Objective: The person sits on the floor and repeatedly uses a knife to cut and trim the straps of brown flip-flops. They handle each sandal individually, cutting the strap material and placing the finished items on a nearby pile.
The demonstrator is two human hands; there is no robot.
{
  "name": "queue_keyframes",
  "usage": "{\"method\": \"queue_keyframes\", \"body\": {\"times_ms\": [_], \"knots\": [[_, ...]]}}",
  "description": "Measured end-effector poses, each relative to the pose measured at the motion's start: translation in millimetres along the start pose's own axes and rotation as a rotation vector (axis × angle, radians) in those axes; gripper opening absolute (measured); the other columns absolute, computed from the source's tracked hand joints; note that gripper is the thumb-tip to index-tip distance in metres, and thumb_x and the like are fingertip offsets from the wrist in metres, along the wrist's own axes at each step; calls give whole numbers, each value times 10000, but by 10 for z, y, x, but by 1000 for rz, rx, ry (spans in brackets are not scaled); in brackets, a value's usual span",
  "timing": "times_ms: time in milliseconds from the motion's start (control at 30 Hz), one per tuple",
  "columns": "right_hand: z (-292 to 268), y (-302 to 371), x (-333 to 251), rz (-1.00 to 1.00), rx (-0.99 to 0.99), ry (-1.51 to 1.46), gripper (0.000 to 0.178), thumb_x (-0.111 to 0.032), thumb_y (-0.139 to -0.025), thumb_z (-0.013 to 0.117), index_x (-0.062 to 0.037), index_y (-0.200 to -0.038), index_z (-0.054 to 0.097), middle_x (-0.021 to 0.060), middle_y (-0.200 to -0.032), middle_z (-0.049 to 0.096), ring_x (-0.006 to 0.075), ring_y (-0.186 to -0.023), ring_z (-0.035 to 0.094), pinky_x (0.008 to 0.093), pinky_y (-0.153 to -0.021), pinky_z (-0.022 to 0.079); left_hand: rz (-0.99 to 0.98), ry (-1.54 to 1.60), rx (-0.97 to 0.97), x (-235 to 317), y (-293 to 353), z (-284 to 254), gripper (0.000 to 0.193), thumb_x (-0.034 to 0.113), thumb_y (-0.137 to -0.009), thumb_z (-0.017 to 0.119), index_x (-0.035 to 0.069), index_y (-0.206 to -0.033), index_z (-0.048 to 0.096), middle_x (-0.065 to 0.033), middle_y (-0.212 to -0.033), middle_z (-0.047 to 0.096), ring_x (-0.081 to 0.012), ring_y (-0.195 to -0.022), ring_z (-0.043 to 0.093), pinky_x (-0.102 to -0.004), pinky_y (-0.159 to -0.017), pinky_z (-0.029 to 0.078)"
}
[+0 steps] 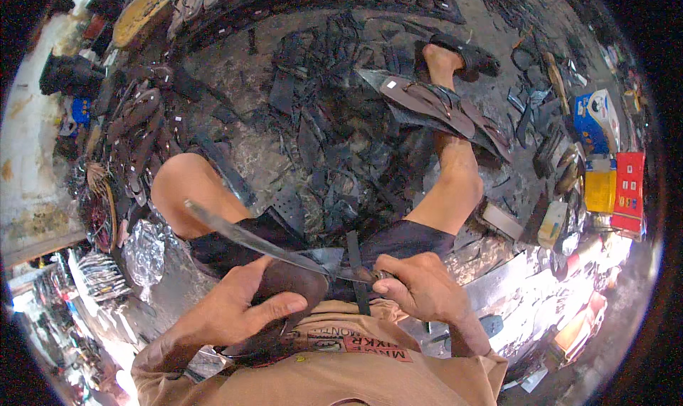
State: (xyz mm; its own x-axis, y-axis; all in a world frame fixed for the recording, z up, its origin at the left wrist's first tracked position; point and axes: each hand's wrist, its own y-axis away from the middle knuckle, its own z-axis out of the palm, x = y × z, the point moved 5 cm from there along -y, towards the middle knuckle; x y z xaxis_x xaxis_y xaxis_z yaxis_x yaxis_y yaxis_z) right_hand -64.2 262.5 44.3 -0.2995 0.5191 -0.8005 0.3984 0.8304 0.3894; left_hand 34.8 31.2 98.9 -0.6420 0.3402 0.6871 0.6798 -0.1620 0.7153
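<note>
In my right hand [421,290], closed at the right of my lap, is the handle of a long curved knife [250,239]. Its blade reaches left across my lap, and the tip lies over my left knee. My left hand [231,308] grips a dark brown sandal sole [290,276], thumb on top and fingers mostly hidden. The blade crosses the sole's far end, where a thin dark flap [325,258] stands out; whether the edge touches it I cannot tell. A narrow black strip [354,264] lies upright beside the right hand, partly behind the knife.
Brown thong sandals [430,107] rest over my right shin. Dark rubber scraps [313,132] litter the floor between my legs. More sandals [135,132] are heaped at left, near clear plastic [146,253]. Blue [596,121] and red [627,193] boxes stand at right.
</note>
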Motion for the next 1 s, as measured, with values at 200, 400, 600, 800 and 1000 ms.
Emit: {"method": "queue_keyframes", "body": {"times_ms": [200,400,600,800,1000], "knots": [[81,-554,-254,-171,26,-274,285,-328,-1003,516,-63,-1018,622,192,-787,649,375,-723,641,472,-645,495,169,-273,-290,194,-35,57,693,627,-953,559,-18,-1204,581,-313,-969,666,-489,-898,662,-519,-802,525],[-226,118,1238,338,1248,-926,538,-624,-1037,385,-111,-998,543,-14,-622,463,91,-461,383,263,-440,347,128,-234,1257,33,949,-2342,568,512,-982,572,53,-1314,618,-88,-1163,661,-228,-1121,577,-402,-996,435],[-89,1589,1737,389,1714,-980,541,-657,-1015,415,-133,-921,511,-13,-606,419,99,-452,374,260,-420,328,315,-803,1756,-777,1172,-3645,448,339,-991,557,28,-1309,607,-102,-1313,629,-213,-1204,568,-383,-1050,422],[701,1990,2012,570,2096,-1284,554,-659,-1017,399,-135,-860,489,-2,-591,414,128,-468,402,270,-417,344,553,483,240,-573,-3010,530,446,292,-963,661,4,-1301,616,-133,-1352,608,-237,-1285,528,-386,-1088,402],[919,1873,2074,574,2042,-1281,545,-660,-1011,417,-139,-863,483,6,-600,431,135,-468,424,291,-429,368,215,524,599,445,-4583,1411,1046,658,-750,786,-194,-1290,509,-316,-1359,564,-382,-1289,531,-421,-1112,386]]}}
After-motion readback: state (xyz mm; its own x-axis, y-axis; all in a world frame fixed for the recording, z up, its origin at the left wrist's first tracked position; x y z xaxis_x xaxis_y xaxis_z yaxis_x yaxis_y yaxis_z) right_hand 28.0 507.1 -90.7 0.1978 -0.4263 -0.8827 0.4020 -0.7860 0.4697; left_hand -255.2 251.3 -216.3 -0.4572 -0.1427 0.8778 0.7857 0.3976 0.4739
